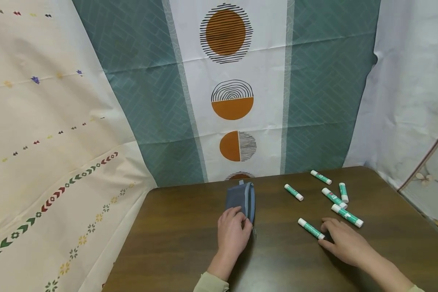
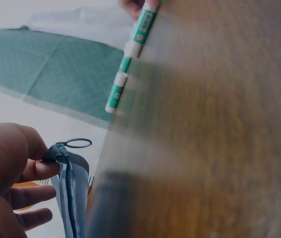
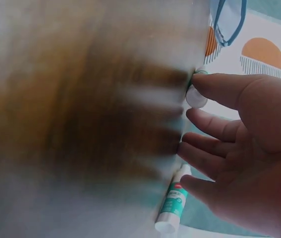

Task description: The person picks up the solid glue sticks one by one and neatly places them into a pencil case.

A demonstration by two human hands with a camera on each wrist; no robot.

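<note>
A blue-grey zippered pouch (image 1: 237, 196) stands near the table's back edge, its zipper side facing right. My left hand (image 1: 235, 229) holds its near end; in the left wrist view the thumb and forefinger pinch the corner beside the zipper pull (image 2: 76, 143), while the other fingers stay loosely bent. To the right, a green glue stick (image 1: 310, 228) with white ends lies on the table. My right hand (image 1: 344, 241) has thumb and forefinger on either side of its near end. The right wrist view shows that white end (image 3: 196, 97) between them.
Several more glue sticks lie on the right: one (image 1: 293, 192) nearer the pouch, one (image 1: 346, 215) just beyond my right hand, others (image 1: 321, 177) towards the back corner. The brown table (image 1: 168, 235) meets hanging cloths (image 1: 241, 101) at its back and sides.
</note>
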